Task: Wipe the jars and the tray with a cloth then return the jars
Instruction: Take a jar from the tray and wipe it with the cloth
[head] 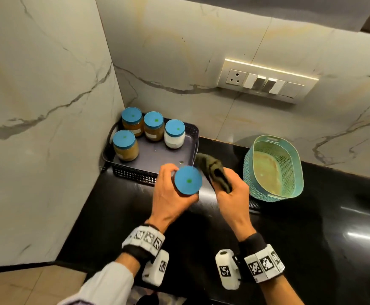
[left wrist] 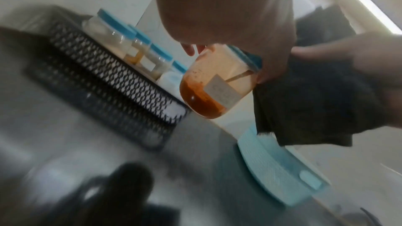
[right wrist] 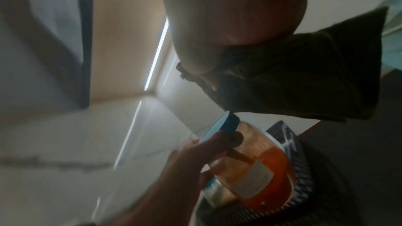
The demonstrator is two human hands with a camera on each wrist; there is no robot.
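My left hand [head: 170,190] grips a blue-lidded jar [head: 188,180] of orange-red powder [left wrist: 202,99] above the counter, just in front of the dark tray [head: 157,155]. The same jar [right wrist: 256,166] shows in the right wrist view with a white label. My right hand [head: 230,194] holds a dark green cloth [head: 212,170] right beside the jar; the cloth [left wrist: 304,102] hangs down next to the glass. Several other blue-lidded jars [head: 124,146] stand at the back left of the tray, one with white contents [head: 174,134].
A teal perforated basket [head: 274,168] stands on the black counter [head: 311,227] to the right of my hands. Marble walls close in the corner at left and behind the tray. A switch panel [head: 265,82] is on the back wall.
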